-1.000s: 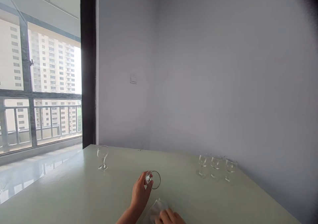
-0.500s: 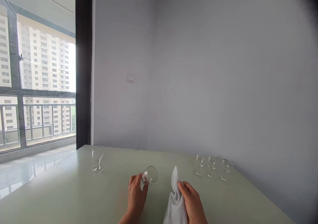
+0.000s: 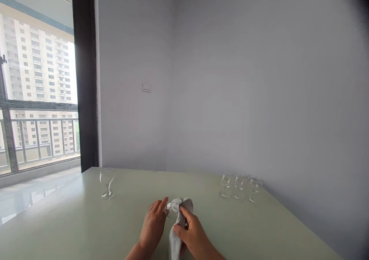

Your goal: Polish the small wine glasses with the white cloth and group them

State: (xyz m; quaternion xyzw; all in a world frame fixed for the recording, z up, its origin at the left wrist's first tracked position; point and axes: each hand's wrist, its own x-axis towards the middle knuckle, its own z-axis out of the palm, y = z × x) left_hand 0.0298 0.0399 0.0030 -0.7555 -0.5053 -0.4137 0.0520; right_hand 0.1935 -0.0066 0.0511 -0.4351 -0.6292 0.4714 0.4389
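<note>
My left hand is closed around the foot and stem end of a stemmed glass, which lies tilted on its side above the table. A white cloth covers the glass's bowl, so its rim is hidden. My right hand grips the cloth and presses it over the bowl, the thumb nearer me and the fingers at the top. The loose end of the cloth hangs down toward the near edge of the view.
One stemmed glass stands upright at the back left of the pale green table. Three more stand in a row at the back right: a left glass, a middle glass and a right glass. A grey wall rises behind.
My right hand has brought the cloth leftward onto the glass, covering the bowl that was bare before. The view has turned slightly to the right.
</note>
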